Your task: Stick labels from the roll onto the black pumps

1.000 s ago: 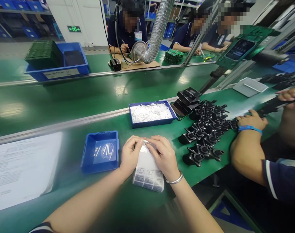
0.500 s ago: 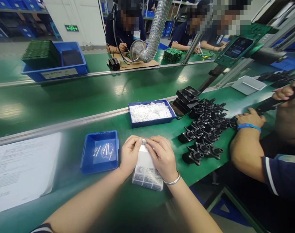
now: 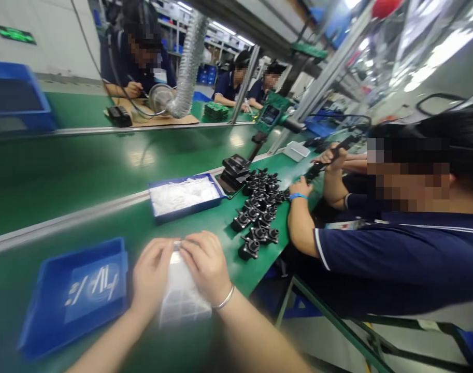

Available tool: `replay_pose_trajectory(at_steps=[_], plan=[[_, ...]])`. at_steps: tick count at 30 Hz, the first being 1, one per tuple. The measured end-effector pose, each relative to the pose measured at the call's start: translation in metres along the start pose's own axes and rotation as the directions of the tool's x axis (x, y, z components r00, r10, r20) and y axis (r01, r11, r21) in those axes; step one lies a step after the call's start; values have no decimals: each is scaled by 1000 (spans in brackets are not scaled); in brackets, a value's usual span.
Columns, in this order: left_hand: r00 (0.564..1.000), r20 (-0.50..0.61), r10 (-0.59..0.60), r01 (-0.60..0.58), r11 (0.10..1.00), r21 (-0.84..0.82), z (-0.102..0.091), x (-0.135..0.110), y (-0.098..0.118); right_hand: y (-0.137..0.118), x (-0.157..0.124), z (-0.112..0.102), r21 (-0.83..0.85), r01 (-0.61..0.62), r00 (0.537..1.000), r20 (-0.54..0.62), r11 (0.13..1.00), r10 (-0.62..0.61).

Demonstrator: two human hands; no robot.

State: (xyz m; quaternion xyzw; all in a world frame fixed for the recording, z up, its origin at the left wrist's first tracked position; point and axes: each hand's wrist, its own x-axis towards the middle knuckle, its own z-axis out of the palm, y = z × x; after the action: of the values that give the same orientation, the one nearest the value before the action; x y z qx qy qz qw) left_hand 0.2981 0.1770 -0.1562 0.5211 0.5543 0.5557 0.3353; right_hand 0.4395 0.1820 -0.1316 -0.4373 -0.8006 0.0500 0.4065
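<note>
While the label sheet [image 3: 182, 303] lies by the near edge of the table [image 3: 224, 220], the fingers of the left hand [image 3: 153, 272] and right hand [image 3: 205, 264] pinch shut on its top; blur hides whether any label is peeled.

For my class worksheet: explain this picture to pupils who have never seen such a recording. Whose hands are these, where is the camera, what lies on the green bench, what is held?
No machine here: a person works with bare hands, and the single camera sits on that person's head, looking forward and down. So the forearms entering from the bottom edge are the wearer's own. The left hand and the right hand both pinch the top of a white packet resting on the green bench. To its left stands a blue tray with a few small pale parts; farther back a second blue tray holds white packets. On the right lies a heap of black plastic parts. The arm with the blue wristband belongs to a co-worker seated alongside.
</note>
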Motion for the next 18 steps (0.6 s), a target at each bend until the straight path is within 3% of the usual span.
replay_pose_trajectory(at_steps=[8, 15, 18], plan=[[999, 43, 11, -13, 998, 57, -1, -2, -3, 0, 1, 3, 96, -103, 988, -109, 990, 113], [998, 62, -1, -3, 998, 56, -1, -2, -4, 2, 0, 3, 104, -55, 996, -59, 993, 62], [998, 12, -68, 68, 996, 55, -1, -1, -9, -7, 2, -4, 174, 14, 995, -95, 985, 2]])
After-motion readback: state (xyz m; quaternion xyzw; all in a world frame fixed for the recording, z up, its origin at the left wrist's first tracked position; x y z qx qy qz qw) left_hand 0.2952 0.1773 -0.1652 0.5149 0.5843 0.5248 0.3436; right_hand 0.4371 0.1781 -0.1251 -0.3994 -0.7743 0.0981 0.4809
